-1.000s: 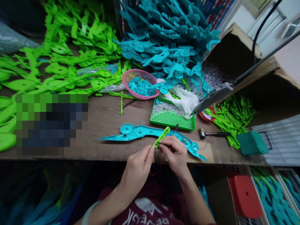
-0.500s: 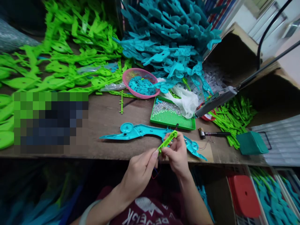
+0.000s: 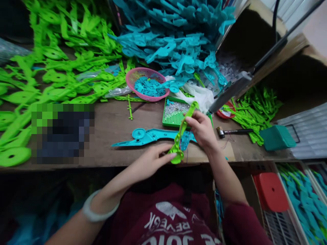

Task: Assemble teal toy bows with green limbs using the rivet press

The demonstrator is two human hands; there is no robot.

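A long lime-green plastic piece (image 3: 176, 147) is held slantwise above the bench edge, its rounded end low and its narrow end up. My left hand (image 3: 158, 158) pinches the rounded lower end, thumb on top. Near the upper end, the fingers of my right hand (image 3: 203, 130) are closed around the same piece. Behind it on the bench lies a long blue plastic piece (image 3: 153, 135) with a round disc at its left; its right part is hidden by the green piece and my right hand. Thin wires hang beside the green piece.
Behind stand a green tray (image 3: 171, 120) of small metal parts and a pink basket (image 3: 129, 80) of blue bits. A hammer (image 3: 233, 131) and a teal bin (image 3: 278, 137) are to the right. Green parts (image 3: 56, 76) and blue parts (image 3: 176, 44) are heaped at the back.
A small green piece was between my hands; now they hold a longer one. My right hand has moved up and right, and my hands are farther apart. The camera view has shifted.
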